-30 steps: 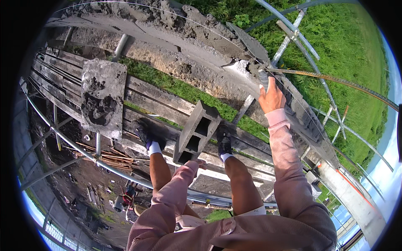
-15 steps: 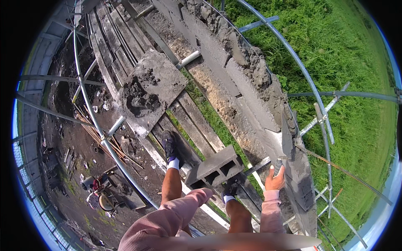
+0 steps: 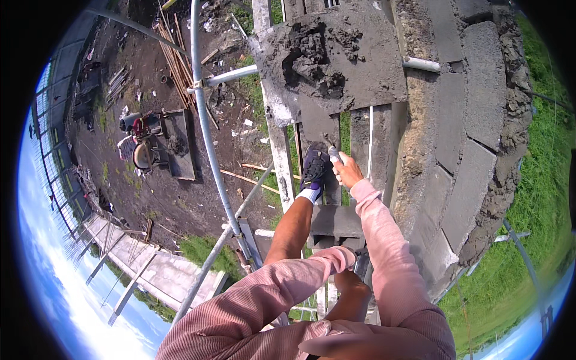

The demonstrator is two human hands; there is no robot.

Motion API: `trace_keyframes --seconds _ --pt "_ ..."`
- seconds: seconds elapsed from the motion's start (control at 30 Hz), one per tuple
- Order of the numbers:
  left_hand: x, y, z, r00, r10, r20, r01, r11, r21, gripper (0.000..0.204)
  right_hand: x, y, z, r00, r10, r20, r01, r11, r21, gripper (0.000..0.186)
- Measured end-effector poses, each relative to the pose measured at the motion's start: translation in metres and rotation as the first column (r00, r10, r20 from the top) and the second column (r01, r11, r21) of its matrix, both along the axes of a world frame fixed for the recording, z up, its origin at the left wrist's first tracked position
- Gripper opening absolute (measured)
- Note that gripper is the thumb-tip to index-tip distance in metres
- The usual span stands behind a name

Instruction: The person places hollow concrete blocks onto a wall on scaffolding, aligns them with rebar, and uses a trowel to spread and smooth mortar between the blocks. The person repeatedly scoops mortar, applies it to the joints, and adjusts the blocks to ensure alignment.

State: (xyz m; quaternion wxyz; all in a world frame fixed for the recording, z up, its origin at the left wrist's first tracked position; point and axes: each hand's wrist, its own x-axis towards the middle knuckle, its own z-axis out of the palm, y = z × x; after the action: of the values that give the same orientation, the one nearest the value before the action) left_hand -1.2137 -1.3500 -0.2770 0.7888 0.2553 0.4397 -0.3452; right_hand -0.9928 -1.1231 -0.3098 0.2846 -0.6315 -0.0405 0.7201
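My right hand [image 3: 349,173] is closed around the handle of a trowel [image 3: 319,123], whose grey blade points toward the mortar board. Beyond it, a heap of wet mortar [image 3: 312,63] lies on the wide grey board [image 3: 378,75]. My left arm [image 3: 288,282] bends across my body in a pink sleeve; the hand beyond its cuff does not show. Below my right hand, a hollow concrete block [image 3: 336,221] rests on the planks by my feet, partly covered by my right arm. To the right runs a block wall [image 3: 483,84] with rough mortar along its far side.
I stand on scaffold planks [image 3: 360,129], with one dark shoe [image 3: 314,168] beside the trowel. A metal scaffold pole [image 3: 207,132] rises at the left. Far below are a mixer [image 3: 143,155] and a mortar trough [image 3: 179,144]. Green grass [image 3: 534,222] lies beyond the wall.
My view has turned toward the right, so the wall stands more upright in it. My right hand has moved with the trowel from the wall to above the planks, near the mortar board.
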Motion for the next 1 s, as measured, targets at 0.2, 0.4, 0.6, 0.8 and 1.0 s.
trace_keyframes --seconds 0.2,0.4,0.6,0.8,1.0 --pt "0.023 0.028 0.011 0.995 0.098 -0.007 -0.098 0.992 -0.082 0.045 -0.09 0.194 -0.092 0.9 0.258 0.352 -0.239 0.966 -0.097 0.059" --pt "0.037 0.043 0.02 0.985 0.17 -0.019 -0.171 0.976 -0.135 0.048 -0.067 0.287 -0.119 0.772 -0.072 0.632 0.078 0.997 0.018 0.048" --pt "0.041 0.03 0.023 0.969 0.245 -0.032 -0.247 0.956 -0.161 0.05 -0.02 0.249 -0.067 0.807 -0.57 -0.154 0.585 0.808 0.073 0.035" --pt "0.027 -0.006 0.016 0.928 0.367 -0.069 -0.373 0.902 -0.217 0.052 0.04 0.204 -0.031 0.434 -0.606 -0.667 0.728 0.671 -0.136 0.041" --pt "0.015 -0.085 0.008 0.19 0.973 -0.13 -0.896 0.118 -0.428 0.055 0.092 0.162 0.036 0.791 -0.386 -0.475 0.505 0.85 0.151 0.047"
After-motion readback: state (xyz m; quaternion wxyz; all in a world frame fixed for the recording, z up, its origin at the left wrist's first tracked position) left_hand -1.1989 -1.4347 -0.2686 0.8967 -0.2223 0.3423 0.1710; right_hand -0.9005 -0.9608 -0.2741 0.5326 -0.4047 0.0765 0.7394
